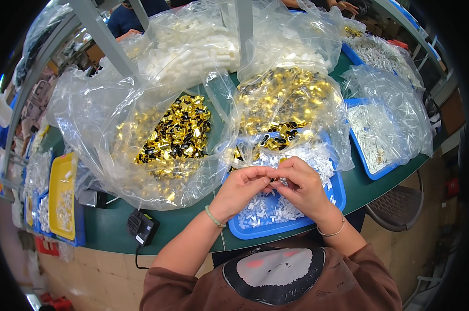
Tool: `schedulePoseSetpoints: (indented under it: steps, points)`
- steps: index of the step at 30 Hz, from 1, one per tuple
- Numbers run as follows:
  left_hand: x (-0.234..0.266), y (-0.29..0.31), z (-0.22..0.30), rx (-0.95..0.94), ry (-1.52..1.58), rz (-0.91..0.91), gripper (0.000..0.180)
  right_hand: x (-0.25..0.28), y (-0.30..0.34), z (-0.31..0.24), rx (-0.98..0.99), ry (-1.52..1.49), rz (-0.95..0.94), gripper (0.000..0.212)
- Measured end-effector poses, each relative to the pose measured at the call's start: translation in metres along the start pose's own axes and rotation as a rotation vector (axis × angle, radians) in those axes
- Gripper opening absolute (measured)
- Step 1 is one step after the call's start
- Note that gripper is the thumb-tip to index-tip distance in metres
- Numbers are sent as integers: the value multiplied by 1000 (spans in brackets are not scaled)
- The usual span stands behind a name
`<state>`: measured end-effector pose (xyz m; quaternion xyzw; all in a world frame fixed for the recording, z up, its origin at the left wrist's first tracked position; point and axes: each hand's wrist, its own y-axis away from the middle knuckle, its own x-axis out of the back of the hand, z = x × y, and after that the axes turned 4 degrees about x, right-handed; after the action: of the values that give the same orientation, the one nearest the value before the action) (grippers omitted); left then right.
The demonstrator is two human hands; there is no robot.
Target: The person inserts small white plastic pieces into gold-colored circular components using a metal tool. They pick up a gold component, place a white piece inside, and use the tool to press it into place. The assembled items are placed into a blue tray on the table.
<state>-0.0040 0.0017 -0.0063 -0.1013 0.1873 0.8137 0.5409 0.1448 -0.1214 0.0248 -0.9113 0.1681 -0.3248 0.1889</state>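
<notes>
Over a blue tray [339,194] full of small white plastic pieces [281,210], my two hands meet fingertip to fingertip. My left hand [245,187] is closed in a pinch, and so is my right hand [303,187]. Something small and dark shows between the fingertips, mostly hidden, so I cannot make out its kind. Just beyond the hands, shiny gold-and-black parts [281,137] spill from a clear plastic bag [291,96] onto the tray's far side. A second open bag [125,176] to the left holds more gold-and-black parts [180,129].
Bags of white cylindrical pieces [193,54] lie behind a grey upright post [244,31]. A blue tray [366,160] of clear slim parts stands to the right. At left are a yellow tray [54,192] and a black corded device [143,226] on the green table [110,228]. Other people work beyond.
</notes>
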Motion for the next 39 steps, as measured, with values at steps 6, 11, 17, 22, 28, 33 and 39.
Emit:
schedulePoseSetpoints:
  steps: [6, 11, 17, 22, 28, 33, 39]
  points:
    - [-5, 1, -2, 1, -134, 35, 29, -1, 4, 5, 14, -5, -15, 32]
    - [-1, 1, 2, 18, -6, -9, 30, -1, 1, -1, 21, 24, 23, 29]
    - [-5, 0, -2, 16, -9, 87, 29, -8, 3, 2, 119, 90, 1, 31]
    - [-6, 1, -4, -20, -39, 104, 29, -9, 3, 1, 140, 122, 13, 32]
    - [-8, 4, 3, -10, 1, 98, 27, -7, 4, 2, 116, 53, 60, 31]
    - [-5, 1, -11, -108, -119, 144, 27, -10, 3, 2, 113, 77, 22, 30]
    - [-2, 1, -2, -16, 150, 60, 29, -6, 2, 0, -9, 28, 82, 27]
